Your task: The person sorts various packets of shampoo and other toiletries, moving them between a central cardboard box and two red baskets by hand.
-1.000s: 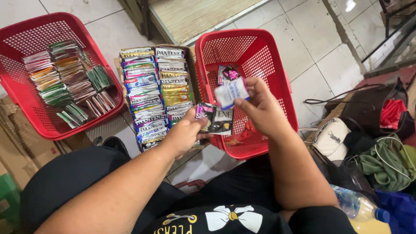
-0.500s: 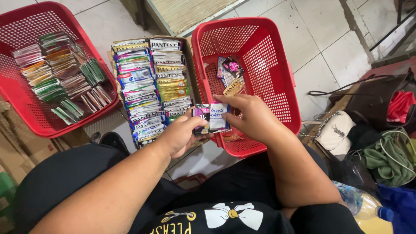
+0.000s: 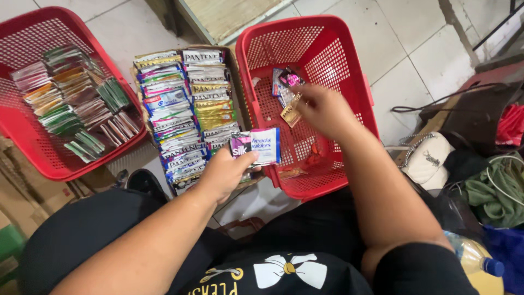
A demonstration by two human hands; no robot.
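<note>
My left hand (image 3: 225, 173) holds a small stack of sachets (image 3: 256, 145), a pink one and a white-and-blue one, in front of the right red basket (image 3: 360, 82). My right hand (image 3: 322, 109) reaches inside that basket and pinches a gold sachet (image 3: 291, 112). A few loose sachets (image 3: 285, 82), pink and dark, lie on the basket's floor just beyond it. A cardboard box (image 3: 236, 71) between the two baskets is packed with rows of sorted sachets (image 3: 183, 109).
A second red basket (image 3: 27, 158) at the left holds several rows of green, brown and silver sachets. A white bag (image 3: 428, 161), green cloth (image 3: 496, 191), black cables and a plastic bottle (image 3: 480, 262) crowd the right. The floor is tiled.
My right hand has moved from the stack in my left hand into the right basket and now grips a gold sachet there. My left hand stayed in place with its sachets.
</note>
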